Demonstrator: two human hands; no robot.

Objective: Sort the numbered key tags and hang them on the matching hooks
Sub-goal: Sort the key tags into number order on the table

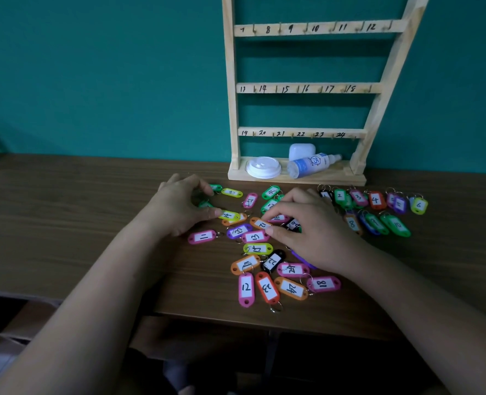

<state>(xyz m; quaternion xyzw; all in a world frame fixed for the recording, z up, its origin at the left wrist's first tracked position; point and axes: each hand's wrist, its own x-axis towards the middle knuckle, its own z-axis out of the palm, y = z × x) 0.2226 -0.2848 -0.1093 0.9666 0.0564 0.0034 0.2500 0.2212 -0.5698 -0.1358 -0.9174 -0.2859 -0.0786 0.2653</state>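
Note:
A loose pile of coloured numbered key tags (264, 252) lies on the wooden table (65, 223). My left hand (179, 206) arches over a green tag (206, 204), its thumb tip touching the end of the yellow tag 14 (230, 216); no firm grip shows. My right hand (313, 232) pinches the orange tag (260, 223) between thumb and forefinger in the middle of the pile. Two rows of low-numbered tags (375, 208) lie in order at the right. The wooden hook rack (307, 88), numbered 7 to 24 in view, stands against the wall with bare hooks.
On the rack's base (336, 178) lie a white cup lid (263, 166), a spray bottle (310, 163) on its side and a small white case (301, 151). The table's front edge (236, 317) runs just below the pile. A teal wall stands behind.

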